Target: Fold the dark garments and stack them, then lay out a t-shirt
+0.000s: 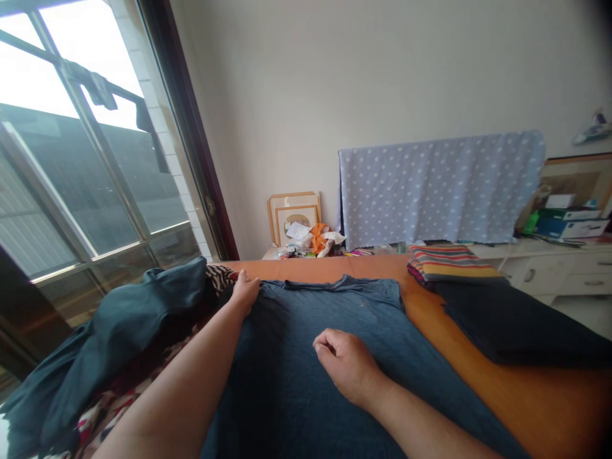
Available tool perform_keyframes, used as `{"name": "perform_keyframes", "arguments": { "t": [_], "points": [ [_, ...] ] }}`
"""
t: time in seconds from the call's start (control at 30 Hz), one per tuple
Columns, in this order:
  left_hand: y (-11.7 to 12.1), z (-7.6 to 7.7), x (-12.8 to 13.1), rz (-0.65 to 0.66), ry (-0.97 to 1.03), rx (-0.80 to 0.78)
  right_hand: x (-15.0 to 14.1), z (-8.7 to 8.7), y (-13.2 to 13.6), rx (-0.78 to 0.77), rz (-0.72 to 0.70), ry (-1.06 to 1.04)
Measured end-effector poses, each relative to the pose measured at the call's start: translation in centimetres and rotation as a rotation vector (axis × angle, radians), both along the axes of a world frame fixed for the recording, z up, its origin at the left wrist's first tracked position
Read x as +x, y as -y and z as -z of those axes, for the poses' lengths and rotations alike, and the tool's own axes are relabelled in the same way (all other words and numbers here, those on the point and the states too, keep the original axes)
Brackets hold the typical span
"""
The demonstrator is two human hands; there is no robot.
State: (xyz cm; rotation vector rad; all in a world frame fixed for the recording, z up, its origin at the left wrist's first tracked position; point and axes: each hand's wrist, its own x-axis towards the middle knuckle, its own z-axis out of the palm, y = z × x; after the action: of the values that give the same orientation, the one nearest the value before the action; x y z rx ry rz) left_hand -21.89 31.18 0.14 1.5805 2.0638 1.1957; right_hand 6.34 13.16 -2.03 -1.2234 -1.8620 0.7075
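Note:
A dark blue T-shirt [306,357] lies spread flat on an orange bed sheet [526,395], its neckline pointing away from me. My left hand [245,292] rests on the shirt's far left shoulder, fingers curled over the edge of the cloth. My right hand [347,366] lies on the middle of the shirt in a loose fist, knuckles up. What its fingers hold, if anything, is hidden.
A heap of dark teal clothing [119,331] lies left of the shirt over patterned fabric. On the right sit a folded dark garment [516,325] and a striped folded cloth [449,262]. A dotted blue cloth [440,188] hangs at the wall. A large window [71,159] is on the left.

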Motion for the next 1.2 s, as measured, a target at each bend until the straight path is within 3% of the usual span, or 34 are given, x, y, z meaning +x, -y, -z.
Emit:
{"name": "perform_keyframes", "arguments": {
  "t": [0.13,0.33,0.4,0.57,0.8,0.9,1.03,1.2],
  "points": [
    [0.7,0.1,1.1,-0.009,-0.143,-0.016,0.1,0.0,0.0,0.005,-0.003,0.001],
    [0.2,0.6,4.2,0.322,-0.287,-0.095,0.0,-0.1,0.0,0.012,0.007,0.009],
    [-0.6,0.5,5.1,0.369,-0.307,-0.108,0.0,0.0,0.0,0.012,0.004,0.012],
    [-1.9,0.4,6.9,0.299,-0.346,-0.053,0.0,0.2,-0.1,0.016,0.009,0.014],
    [-0.7,1.4,9.3,0.337,-0.426,-0.118,0.1,0.0,0.0,0.020,0.011,0.011],
    [-0.6,1.4,10.4,0.290,-0.430,-0.165,0.1,-0.1,0.1,0.014,0.013,-0.002],
    [-0.7,1.0,13.9,0.272,-0.371,-0.177,0.1,-0.2,-0.2,-0.037,0.010,-0.097],
    [-0.6,1.4,20.4,0.458,-0.199,-0.152,0.5,-0.8,-0.8,-0.353,0.043,-0.449]
  ]
}}
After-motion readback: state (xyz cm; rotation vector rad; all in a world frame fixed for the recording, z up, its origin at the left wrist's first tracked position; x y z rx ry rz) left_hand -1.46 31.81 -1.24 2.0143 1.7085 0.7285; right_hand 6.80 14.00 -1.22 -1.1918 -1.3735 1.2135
